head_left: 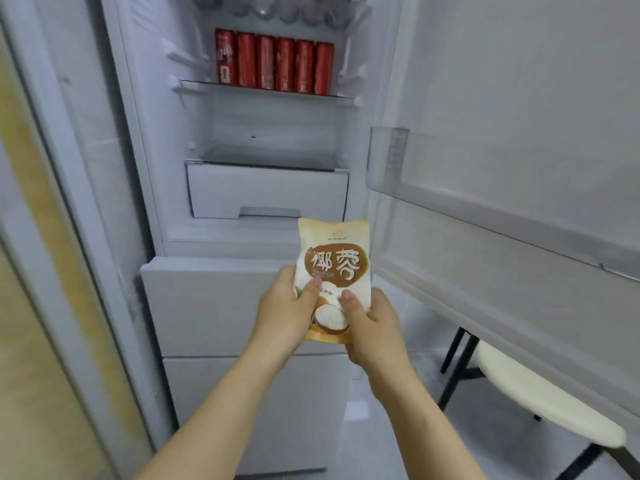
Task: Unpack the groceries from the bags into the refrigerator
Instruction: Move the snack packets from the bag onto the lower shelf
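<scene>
You hold the desiccated coconut packet upright in your left hand and right hand, fingers clamped on its lower half, before the open refrigerator, well below the shelved red cans.

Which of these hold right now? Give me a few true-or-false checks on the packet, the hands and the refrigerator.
1. The left hand and the right hand both hold the desiccated coconut packet. True.
2. The red cans stand in the door bin. False: they stand in a row on the upper glass shelf.
3. The refrigerator door is open. True.
4. The packet lies on a shelf. False: it is held outside, in front of the lower drawer fronts.
</scene>
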Demonstrator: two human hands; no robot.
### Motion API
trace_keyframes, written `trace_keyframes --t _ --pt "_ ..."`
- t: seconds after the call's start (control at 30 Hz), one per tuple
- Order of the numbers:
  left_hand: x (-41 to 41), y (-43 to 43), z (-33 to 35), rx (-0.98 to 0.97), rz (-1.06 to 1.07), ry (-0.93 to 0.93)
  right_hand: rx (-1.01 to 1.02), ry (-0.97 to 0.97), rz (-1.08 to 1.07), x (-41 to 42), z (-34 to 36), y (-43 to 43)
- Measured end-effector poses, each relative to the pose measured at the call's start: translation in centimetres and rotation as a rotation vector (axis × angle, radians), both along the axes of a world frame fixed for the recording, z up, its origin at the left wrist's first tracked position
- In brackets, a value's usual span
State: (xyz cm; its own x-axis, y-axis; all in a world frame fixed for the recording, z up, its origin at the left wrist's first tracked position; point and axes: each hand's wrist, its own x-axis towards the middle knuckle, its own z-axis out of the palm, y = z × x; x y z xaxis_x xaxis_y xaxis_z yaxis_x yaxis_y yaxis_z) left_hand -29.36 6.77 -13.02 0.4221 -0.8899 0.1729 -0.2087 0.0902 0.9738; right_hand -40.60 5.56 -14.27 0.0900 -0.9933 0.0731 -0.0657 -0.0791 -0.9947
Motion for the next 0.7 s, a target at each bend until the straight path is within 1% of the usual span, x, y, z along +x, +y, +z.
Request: trace_keyframes --t 0.07,0.13,0.27,0.43,0.57,0.7 --pt "0.8 -2.0 0.8 -0.017 0.056 0.031 -0.016 -0.027 0.037 0.9 0.8 -2.5" --pt "2.0 -3.8 1.3 -0.027 0.09 0.073 -0.072 -0.008 0.059 2.0 1.4 -4.7" --pt "4.9 -6.7 2.0 -0.049 0.123 0.043 -0.139 -0.006 0.13 5.2 2.1 -8.5" --pt "9.1 -10.1 3.4 -0.069 0.109 0.001 -0.161 -0.039 0.172 9.6 3.1 -13.0" --pt "13.3 -13.6 4.7 -0.07 0.084 -0.022 -0.185 -0.062 0.157 13.8 4.4 -17.1" --pt "17.7 -17.7 6.7 -0.129 0.063 -0.015 -0.213 -0.077 0.14 18.4 6.4 -20.8"
